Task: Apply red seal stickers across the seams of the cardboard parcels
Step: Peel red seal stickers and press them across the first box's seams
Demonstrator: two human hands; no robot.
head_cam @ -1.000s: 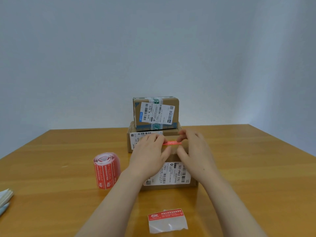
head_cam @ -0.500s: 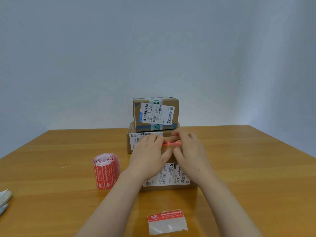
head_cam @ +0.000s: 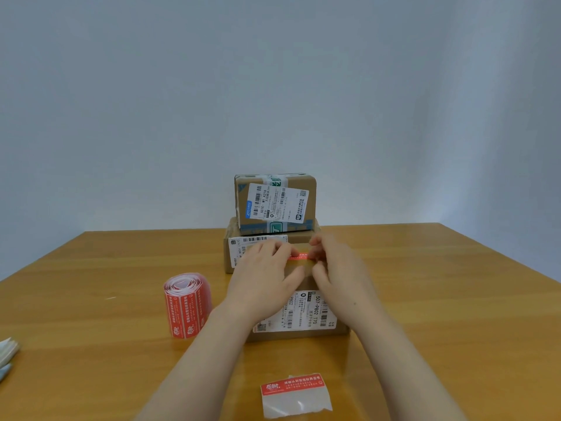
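Head view, nearest first: a torn piece of glossy white backing paper [head_cam: 296,404] lies on the orange-brown wooden bench [head_cam: 440,314]. A red strip along its far edge is printed in white Chinese characters too small to read. At the left edge of the frame a few pale paper sheets [head_cam: 7,352] show only in part.

Farther in, left of the arms, a roll of red seal stickers [head_cam: 187,305] stands on end, white characters running down its red wraps. Just right of it sits the nearest brown cardboard parcel [head_cam: 303,335]. Its top bears a white shipping label [head_cam: 303,314] with barcodes and the code "507-P802 T70".

The left hand [head_cam: 264,284] lies on this parcel's top with fingers stretched nearly straight, fingertips at the left end of a single red seal sticker [head_cam: 299,256]. The right hand [head_cam: 340,275] meets the sticker's right end with fingers bent and blurred, thumb spread toward the left hand. Whether it pinches or only presses the sticker cannot be told.

The sticker runs sideways at the far top edge of the nearest parcel, between the two sets of fingertips. Whether it is stuck down cannot be seen.

Behind stands a wider, flat brown cardboard parcel [head_cam: 300,240] with a white barcode label [head_cam: 239,247] folded over its front edge. On it rests a smaller brown cardboard parcel [head_cam: 240,199] bound with green-and-white tape [head_cam: 277,228]. Its white label [head_cam: 276,203] reads "501E" and "A218". A pale grey-blue wall [head_cam: 273,86] closes the view.
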